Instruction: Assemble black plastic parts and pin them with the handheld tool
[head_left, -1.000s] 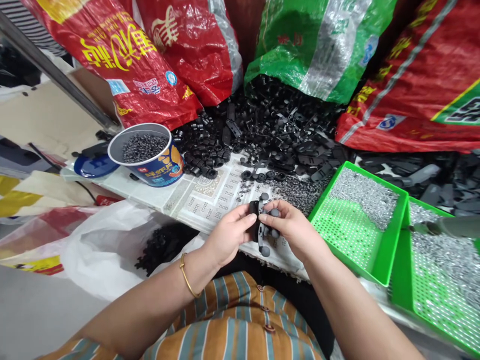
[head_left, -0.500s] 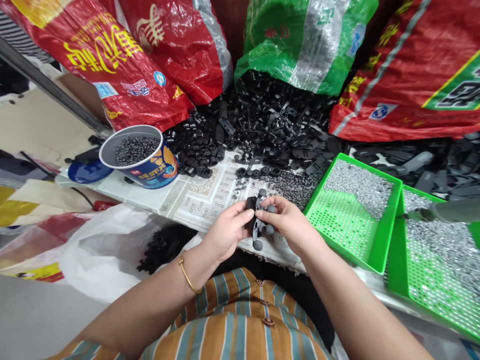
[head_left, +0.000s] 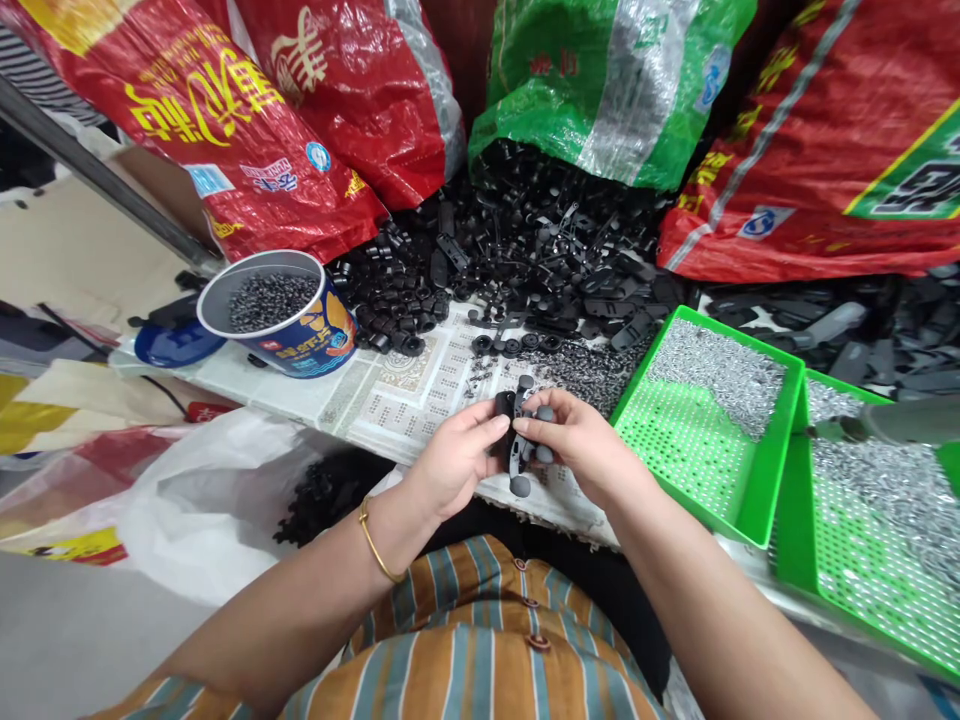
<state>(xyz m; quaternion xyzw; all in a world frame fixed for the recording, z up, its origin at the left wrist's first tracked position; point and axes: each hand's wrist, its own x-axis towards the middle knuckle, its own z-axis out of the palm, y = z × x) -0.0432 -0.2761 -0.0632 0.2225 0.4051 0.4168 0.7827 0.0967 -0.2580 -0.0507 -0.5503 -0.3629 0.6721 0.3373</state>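
Note:
Above the front edge of the table, my left hand (head_left: 459, 458) pinches a small black plastic piece (head_left: 504, 404) between thumb and fingers. My right hand (head_left: 581, 440) is closed on a dark grey plastic bracket with rounded knob-like ends (head_left: 519, 485), held upright against that piece. The two parts touch, but my fingers cover where they meet, so whether they are joined I cannot tell. Just beyond my hands, tiny dark bits (head_left: 592, 375) lie scattered over the patterned tabletop (head_left: 405, 405).
On the left stands a blue tub (head_left: 319, 335) of small dark pieces. At right, two green perforated trays (head_left: 776, 470) hold silvery screws, with a grey tool (head_left: 892, 424) over one. Black plastic parts (head_left: 555, 250) are heaped behind, below red sacks (head_left: 352, 110) and a green sack (head_left: 555, 100).
The bracket and the black piece have shifted slightly to the right, and a little more of the black piece shows between my hands. Both hands keep their hold.

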